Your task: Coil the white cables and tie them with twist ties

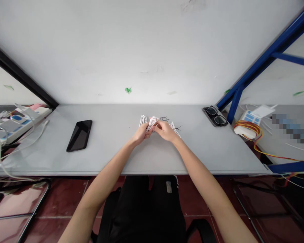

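A coiled white cable [153,120] is held between both hands over the middle of the grey table [106,148]. My left hand [141,133] is closed around the lower left side of the coil. From the right, my right hand [166,130] pinches it with thumb and fingers. Another white cable loop [143,119] shows just behind my left hand. Thin black ties [164,118] lie behind my right hand, and a further black tie [177,128] crosses a white cable [175,128] to its right. The fingers partly hide the coil.
A black phone [79,135] lies on the table's left. Glasses [216,115] rest on a dark flat object at the back right. White power strips [27,119] with cables are at far left; red and yellow wires [248,127] wrap another at right. A wall [142,67] stands behind.
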### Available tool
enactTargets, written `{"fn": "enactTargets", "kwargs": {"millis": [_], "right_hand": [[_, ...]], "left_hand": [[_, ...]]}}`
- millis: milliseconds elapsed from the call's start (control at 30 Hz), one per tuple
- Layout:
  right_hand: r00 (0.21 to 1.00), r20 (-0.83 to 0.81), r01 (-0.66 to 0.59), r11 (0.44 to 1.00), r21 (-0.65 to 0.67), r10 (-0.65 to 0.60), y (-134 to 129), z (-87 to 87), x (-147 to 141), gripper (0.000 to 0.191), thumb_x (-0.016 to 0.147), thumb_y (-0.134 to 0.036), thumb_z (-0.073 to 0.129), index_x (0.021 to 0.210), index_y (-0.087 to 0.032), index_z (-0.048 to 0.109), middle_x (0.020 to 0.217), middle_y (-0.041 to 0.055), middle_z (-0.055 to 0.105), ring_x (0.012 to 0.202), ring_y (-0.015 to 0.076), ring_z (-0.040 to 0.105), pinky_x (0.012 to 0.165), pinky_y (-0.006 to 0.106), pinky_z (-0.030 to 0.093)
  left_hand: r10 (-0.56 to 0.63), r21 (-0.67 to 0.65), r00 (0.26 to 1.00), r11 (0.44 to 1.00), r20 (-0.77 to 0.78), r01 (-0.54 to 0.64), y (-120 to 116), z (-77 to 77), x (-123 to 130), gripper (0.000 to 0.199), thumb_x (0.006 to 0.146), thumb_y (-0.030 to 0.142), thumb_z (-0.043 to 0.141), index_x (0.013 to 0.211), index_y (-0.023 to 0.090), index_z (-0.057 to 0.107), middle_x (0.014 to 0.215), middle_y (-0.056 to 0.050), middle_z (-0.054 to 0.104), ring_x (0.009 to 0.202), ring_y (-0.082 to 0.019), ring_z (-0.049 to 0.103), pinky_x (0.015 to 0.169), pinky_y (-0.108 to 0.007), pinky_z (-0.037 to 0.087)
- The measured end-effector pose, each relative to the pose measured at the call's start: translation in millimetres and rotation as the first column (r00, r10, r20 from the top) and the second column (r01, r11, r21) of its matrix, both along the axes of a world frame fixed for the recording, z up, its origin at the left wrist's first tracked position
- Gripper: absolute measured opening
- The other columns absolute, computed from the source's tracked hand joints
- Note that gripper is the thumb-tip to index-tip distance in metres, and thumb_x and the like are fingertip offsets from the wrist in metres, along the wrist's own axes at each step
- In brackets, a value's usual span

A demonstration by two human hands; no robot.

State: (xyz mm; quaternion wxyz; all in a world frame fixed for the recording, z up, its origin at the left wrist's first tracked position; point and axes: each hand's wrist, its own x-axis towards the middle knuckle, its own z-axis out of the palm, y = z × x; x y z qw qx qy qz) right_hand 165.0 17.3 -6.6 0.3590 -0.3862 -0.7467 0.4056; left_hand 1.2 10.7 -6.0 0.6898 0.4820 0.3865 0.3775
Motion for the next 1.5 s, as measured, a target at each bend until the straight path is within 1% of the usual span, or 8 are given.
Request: {"fn": "enactTargets", "kwargs": {"millis": [167, 367, 667, 1033, 1167, 1300, 1400, 1500], "right_hand": [[0.993, 0.115, 0.015, 0.986, 0.164, -0.034, -0.5, 0.2, -1.2, 0.037, 0.093, -0.052, 0.051, 0.084, -0.02, 0.065, 0.08, 0.0035, 0.063, 0.066, 0.0154, 0.051, 0.064, 0.028, 0.04], [0.959, 0.267, -0.002, 0.936, 0.351, -0.098, -5.0, 5.5, -0.9, 0.024, 0.099, -0.028, 0.041, 0.093, -0.02, 0.064, 0.094, 0.0069, 0.066, 0.081, 0.0192, 0.057, 0.074, 0.031, 0.041], [0.886, 0.425, -0.02, 0.901, 0.434, -0.185, -3.9, -1.2, -0.9, 0.022, 0.099, -0.022, 0.038, 0.097, -0.021, 0.06, 0.094, 0.0086, 0.066, 0.08, 0.021, 0.058, 0.069, 0.031, 0.037], [0.836, 0.486, -0.026, 0.868, 0.497, -0.253, -9.4, 1.4, -4.4, 0.021, 0.093, -0.012, 0.036, 0.082, -0.018, 0.052, 0.08, 0.0077, 0.06, 0.066, 0.0169, 0.048, 0.06, 0.03, 0.028], [0.955, 0.26, 0.059, 0.952, 0.301, -0.141, -7.8, 2.8, -7.0, 0.026, 0.094, -0.021, 0.038, 0.07, -0.019, 0.047, 0.062, 0.0001, 0.049, 0.057, 0.0128, 0.041, 0.058, 0.028, 0.03], [0.999, 0.03, -0.045, 0.999, -0.029, 0.046, -3.9, 5.5, -1.7, 0.031, 0.095, -0.031, 0.04, 0.068, -0.018, 0.05, 0.055, -0.0025, 0.045, 0.052, 0.0107, 0.04, 0.055, 0.026, 0.032], [0.976, -0.16, -0.184, 0.945, -0.27, 0.144, -2.0, 4.6, 3.8, 0.032, 0.095, -0.039, 0.045, 0.072, -0.018, 0.053, 0.052, -0.0038, 0.044, 0.049, 0.0091, 0.037, 0.051, 0.024, 0.029], [0.922, -0.364, -0.309, 0.819, -0.483, 0.133, -0.8, 3.1, 4.8, 0.03, 0.092, -0.041, 0.051, 0.072, -0.019, 0.049, 0.049, -0.0071, 0.037, 0.043, 0.0066, 0.026, 0.044, 0.022, 0.021]], "left_hand": [[0.0, -0.031, 1.0, 1.0, -0.003, 0.0, 0.7, 0.1, -1.2, 0.033, 0.087, 0.045, 0.047, 0.069, 0.019, 0.038, 0.058, 0.005, 0.028, 0.047, -0.005, 0.014, 0.046, -0.023, 0.01], [0.078, 0.011, 0.996, 0.997, -0.042, -0.077, 2.8, -6.1, 1.1, 0.043, 0.091, 0.051, 0.043, 0.063, 0.019, 0.038, 0.055, 0.004, 0.027, 0.046, -0.006, 0.016, 0.046, -0.023, 0.012], [0.066, 0.026, 0.997, 0.998, -0.037, -0.065, 2.1, -5.3, 3.4, 0.049, 0.094, 0.06, 0.032, 0.067, 0.02, 0.037, 0.052, 0.006, 0.021, 0.044, -0.006, 0.013, 0.046, -0.024, 0.012], [0.139, 0.203, 0.99, 0.97, -0.003, -0.136, -1.2, -8.7, 4.0, 0.058, 0.08, 0.076, 0.049, 0.077, 0.022, 0.03, 0.057, 0.009, 0.025, 0.045, -0.004, 0.02, 0.043, -0.019, 0.016], [0.169, 0.261, 0.985, 0.952, -0.021, -0.158, 1.6, -14.1, 4.0, 0.058, 0.081, 0.076, 0.048, 0.076, 0.021, 0.031, 0.056, 0.008, 0.027, 0.044, -0.004, 0.023, 0.042, -0.019, 0.019], [0.154, 0.303, 0.987, 0.944, -0.055, -0.13, 4.4, -18.7, 3.9, 0.058, 0.081, 0.077, 0.045, 0.074, 0.021, 0.032, 0.055, 0.008, 0.026, 0.044, -0.004, 0.024, 0.041, -0.02, 0.02], [0.146, 0.338, 0.986, 0.935, -0.079, -0.111, 3.7, -19.7, 4.4, 0.058, 0.082, 0.078, 0.043, 0.074, 0.021, 0.033, 0.055, 0.008, 0.026, 0.043, -0.005, 0.023, 0.041, -0.021, 0.02], [0.196, 0.423, 0.974, 0.896, -0.113, -0.131, 1.0, -17.9, 4.7, 0.056, 0.085, 0.075, 0.04, 0.074, 0.021, 0.032, 0.058, 0.007, 0.029, 0.045, -0.005, 0.027, 0.043, -0.021, 0.024]]}}
